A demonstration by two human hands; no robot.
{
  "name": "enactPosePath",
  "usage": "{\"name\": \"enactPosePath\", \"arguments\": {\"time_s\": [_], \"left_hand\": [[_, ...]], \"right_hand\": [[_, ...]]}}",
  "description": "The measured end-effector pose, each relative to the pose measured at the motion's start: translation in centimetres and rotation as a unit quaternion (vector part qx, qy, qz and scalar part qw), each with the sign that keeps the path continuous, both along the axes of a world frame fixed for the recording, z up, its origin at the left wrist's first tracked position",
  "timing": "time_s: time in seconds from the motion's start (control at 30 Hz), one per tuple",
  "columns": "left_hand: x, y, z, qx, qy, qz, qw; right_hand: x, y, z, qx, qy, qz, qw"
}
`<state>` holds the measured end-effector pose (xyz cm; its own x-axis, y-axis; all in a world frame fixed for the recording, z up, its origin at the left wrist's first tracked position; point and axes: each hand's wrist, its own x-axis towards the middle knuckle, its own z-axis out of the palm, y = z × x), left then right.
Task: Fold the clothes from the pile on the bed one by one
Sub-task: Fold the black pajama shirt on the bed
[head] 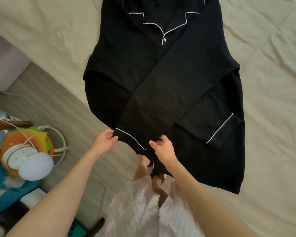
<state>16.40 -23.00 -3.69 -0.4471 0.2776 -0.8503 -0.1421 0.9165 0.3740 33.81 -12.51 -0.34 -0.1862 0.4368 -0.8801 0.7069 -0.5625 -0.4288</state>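
On the bed [272,65] lies the black shirt [143,65]; left hand [104,140] and right hand [162,148] pinch one sleeve cuff [130,139]. Lay it flat, straight, without wrinkles.

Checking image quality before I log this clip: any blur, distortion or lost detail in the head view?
Head view: wide-angle bending curves the cream bed sheet toward the edges; the black white-piped pyjama shirt is so dark that its folds barely read; the left hand and right hand are fairly sharp; the clutter at the lower left, such as the round white lamp, looks soft and smeared. Lighting is dim and warm, without glare.
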Motion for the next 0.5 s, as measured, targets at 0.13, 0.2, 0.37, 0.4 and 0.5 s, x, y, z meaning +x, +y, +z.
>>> {"name": "enactPosePath", "arguments": {"time_s": [0.13,0.2,0.37,0.4,0.5], "left_hand": [[-0.2,-1.1,-1.1,-0.01,0.042,-0.02,0.999],[-1.2,-1.0,-0.8,0.006,0.073,-0.039,0.997],[-6.7,1.6,-0.3,0.065,0.166,-0.04,0.983],[-7.9,2.4,-0.4,0.08,0.184,-0.032,0.979],[-11.1,4.3,-1.0,0.119,0.208,0.011,0.971]], "right_hand": [[1.0,-0.3,0.2,0.134,-0.057,0.021,0.989],[1.1,-0.5,1.2,0.269,-0.087,0.084,0.956],[-0.7,0.9,0.2,0.535,-0.068,0.333,0.774],[-1.4,1.5,-0.4,0.533,-0.075,0.377,0.754],[-3.1,3.2,-2.3,0.506,-0.11,0.443,0.732]]}}
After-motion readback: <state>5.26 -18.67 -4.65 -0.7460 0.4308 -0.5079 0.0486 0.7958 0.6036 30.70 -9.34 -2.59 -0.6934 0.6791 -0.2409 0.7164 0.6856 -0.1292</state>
